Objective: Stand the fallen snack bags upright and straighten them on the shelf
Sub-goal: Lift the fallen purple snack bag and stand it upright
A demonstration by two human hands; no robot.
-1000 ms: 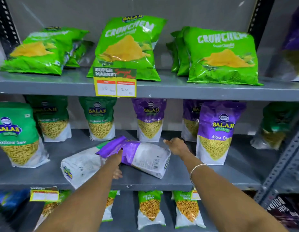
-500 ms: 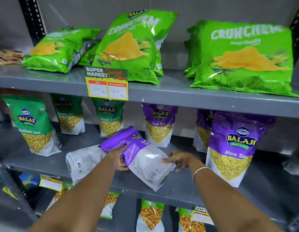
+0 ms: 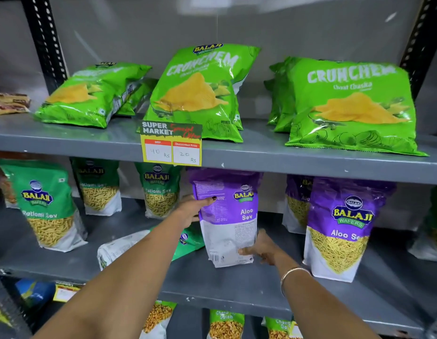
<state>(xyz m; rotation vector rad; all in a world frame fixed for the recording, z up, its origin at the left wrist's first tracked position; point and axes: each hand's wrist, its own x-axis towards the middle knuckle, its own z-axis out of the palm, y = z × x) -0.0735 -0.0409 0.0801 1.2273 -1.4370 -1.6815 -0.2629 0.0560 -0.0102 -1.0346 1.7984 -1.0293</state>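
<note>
1. Head view: the purple bag (image 3: 226, 216) stands nearly upright on the middle shelf (image 3: 237, 287), its printed back turned outward, in front of another purple bag of which only the "Balaji" and "Aloo Sev" lettering shows at its right edge.
2. The left hand (image 3: 191, 210) grasps the bag's upper left edge, thumb across its face; the right hand (image 3: 260, 249) is pressed against the lower right corner, steadying the base.
3. To finish the step well, I would seat the bottom flat on the shelf, turn the bag so its front faces out, line it up with the row, and let go only once it stands alone.
4. A green bag (image 3: 149, 245) lies flat under the left forearm, just left of the purple one; it is not yet stood up.
5. Readable writing: "Balaji Wafers Aloo Sev" on the purple bag at right (image 3: 344, 228); "Balaji Wafers Ratlami Sev" on the upright green bag at left (image 3: 45, 204); "Crunchem Chaat Chaska" on the bright green chip bags (image 3: 349, 104) above.
6. The yellow price tag (image 3: 171, 144) reads "Super Market", "MRP 40 Rs", "Discounted Price 20 Rs".
</note>
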